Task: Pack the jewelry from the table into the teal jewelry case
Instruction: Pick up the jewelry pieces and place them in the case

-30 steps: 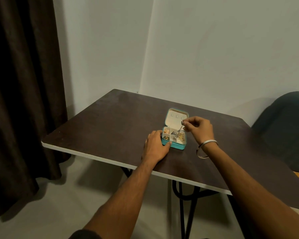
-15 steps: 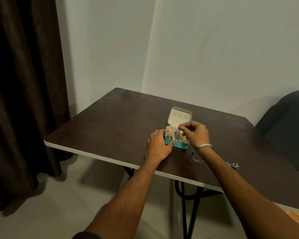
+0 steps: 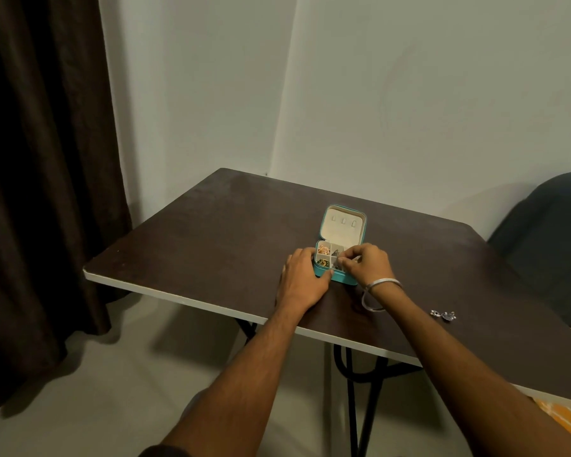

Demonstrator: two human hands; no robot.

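Head view: the teal case [image 3: 338, 278] is steadied by the flat left hand [image 3: 302, 280]; small jewelry is pinched over its compartments by the right hand [image 3: 366, 263]; a silver piece [image 3: 443, 315] lies well right of it.

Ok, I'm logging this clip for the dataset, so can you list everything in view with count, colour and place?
jewelry case: one, teal with cream lining, lid open, mid-table, small pieces in its compartments
loose jewelry piece: one, silvery, on the table right of the right forearm
table: one, dark brown top with pale edge, black legs
curtain: one, dark brown, far left
chair: one, dark, behind the table at right
bangle: one, silver, on the right wrist
left hand: rests on the table, fingers against the case's left side
right hand: over the case, fingers curled at the compartments; whether they pinch a piece is unclear
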